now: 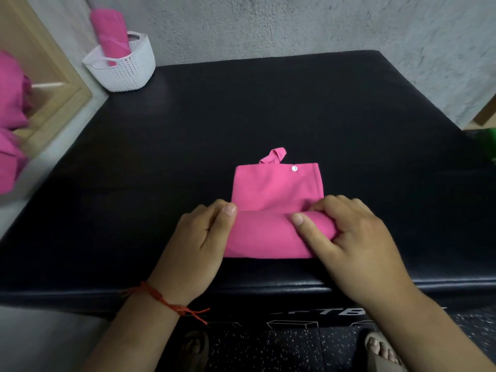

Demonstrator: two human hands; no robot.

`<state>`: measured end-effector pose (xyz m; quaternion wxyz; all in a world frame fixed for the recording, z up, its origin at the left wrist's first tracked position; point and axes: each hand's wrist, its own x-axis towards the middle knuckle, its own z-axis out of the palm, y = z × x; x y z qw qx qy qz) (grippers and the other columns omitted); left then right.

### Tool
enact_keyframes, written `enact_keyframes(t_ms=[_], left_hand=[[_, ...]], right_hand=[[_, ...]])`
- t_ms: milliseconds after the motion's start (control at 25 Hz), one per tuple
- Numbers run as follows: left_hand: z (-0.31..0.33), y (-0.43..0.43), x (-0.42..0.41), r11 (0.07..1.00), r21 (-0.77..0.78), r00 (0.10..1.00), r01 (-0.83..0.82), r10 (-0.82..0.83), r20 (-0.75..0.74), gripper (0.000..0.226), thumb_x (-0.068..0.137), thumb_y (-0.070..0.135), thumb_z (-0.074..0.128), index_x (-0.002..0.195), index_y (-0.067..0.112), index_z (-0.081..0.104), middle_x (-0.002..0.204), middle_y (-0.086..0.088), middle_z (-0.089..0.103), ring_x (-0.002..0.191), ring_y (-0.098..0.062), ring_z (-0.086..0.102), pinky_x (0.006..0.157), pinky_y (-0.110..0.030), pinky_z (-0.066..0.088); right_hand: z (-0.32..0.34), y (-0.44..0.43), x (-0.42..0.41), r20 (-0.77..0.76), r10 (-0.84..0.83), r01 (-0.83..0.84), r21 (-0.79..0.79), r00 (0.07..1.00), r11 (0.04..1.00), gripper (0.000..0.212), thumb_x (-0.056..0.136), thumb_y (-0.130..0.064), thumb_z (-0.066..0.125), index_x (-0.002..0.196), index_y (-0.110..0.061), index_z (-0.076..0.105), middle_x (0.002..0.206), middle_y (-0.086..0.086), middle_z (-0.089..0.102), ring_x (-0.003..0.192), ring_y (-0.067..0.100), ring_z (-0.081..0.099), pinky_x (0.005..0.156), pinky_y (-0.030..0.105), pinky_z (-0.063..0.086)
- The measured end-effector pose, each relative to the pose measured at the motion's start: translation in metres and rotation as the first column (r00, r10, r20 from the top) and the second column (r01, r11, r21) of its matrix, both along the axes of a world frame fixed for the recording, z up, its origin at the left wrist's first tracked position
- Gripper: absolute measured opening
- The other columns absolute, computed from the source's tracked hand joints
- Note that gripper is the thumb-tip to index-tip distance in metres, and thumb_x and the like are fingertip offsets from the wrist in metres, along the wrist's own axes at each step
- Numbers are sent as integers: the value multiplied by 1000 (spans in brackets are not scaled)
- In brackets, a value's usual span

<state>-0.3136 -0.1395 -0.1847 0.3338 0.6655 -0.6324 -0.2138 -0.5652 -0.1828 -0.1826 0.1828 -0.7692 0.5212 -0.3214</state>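
A pink cloth bag (273, 189) lies on the black padded table (241, 116), its near part rolled into a thick roll and its far part flat, with a white snap button and a small loop at the far edge. My left hand (200, 242) grips the roll's left end, fingers curled around it. My right hand (346, 237) grips the right end, thumb on top of the roll and fingers curled over its far side.
A white woven basket (126, 71) stands at the table's far left corner with a rolled pink cloth (110, 36) upright in it. More pink cloth (10, 116) hangs at the left by a wooden frame. A grey wall runs behind.
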Motion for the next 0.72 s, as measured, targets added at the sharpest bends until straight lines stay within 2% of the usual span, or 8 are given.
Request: enact_keyframes(t_ms=[80,200,320,400,560,720], left_hand=[[0,2,-2,999,-51,999,11,-8,49,53,104,61,25,95,25,63,93,10,57,96,-14,56,84,-28,44],[-2,7,1,986,-119,992,121,-116,46,37,101,56,49,126,32,61,125,22,53,126,-14,52,104,-17,39],[2,13,7,985,-65,977,159,-167,-132,52,85,48,81,130,35,60,134,14,55,131,-16,53,107,-20,42],[8,12,12,982,2,954,188,-183,-237,62,74,38,89,130,36,62,133,10,59,127,-15,57,107,-29,46],[13,12,14,985,46,954,164,-147,-261,65,73,34,92,131,39,63,132,14,65,126,-10,60,107,-35,49],[11,10,12,992,75,978,103,-87,-189,56,79,55,78,133,53,60,132,26,61,128,6,53,105,-20,41]], right_hand=[[2,-1,1,42,-14,13,34,999,999,42,97,-76,50,87,-37,64,85,-18,62,88,5,57,76,24,44],[5,-3,3,144,-42,24,123,989,992,40,93,-70,56,81,-34,65,80,-16,62,86,5,59,73,22,39],[5,-3,7,190,-63,36,139,980,990,39,93,-69,58,79,-33,66,80,-15,61,84,5,60,72,23,39],[3,-2,7,212,-73,45,133,975,990,35,93,-66,59,79,-35,66,83,-13,58,84,6,60,71,21,39],[0,2,7,250,-85,57,118,964,991,26,96,-61,58,95,-38,68,100,-17,57,98,5,59,81,18,41],[-6,6,7,168,-44,59,-81,985,995,17,107,-40,56,111,-28,67,111,-17,55,104,14,50,90,13,38]])
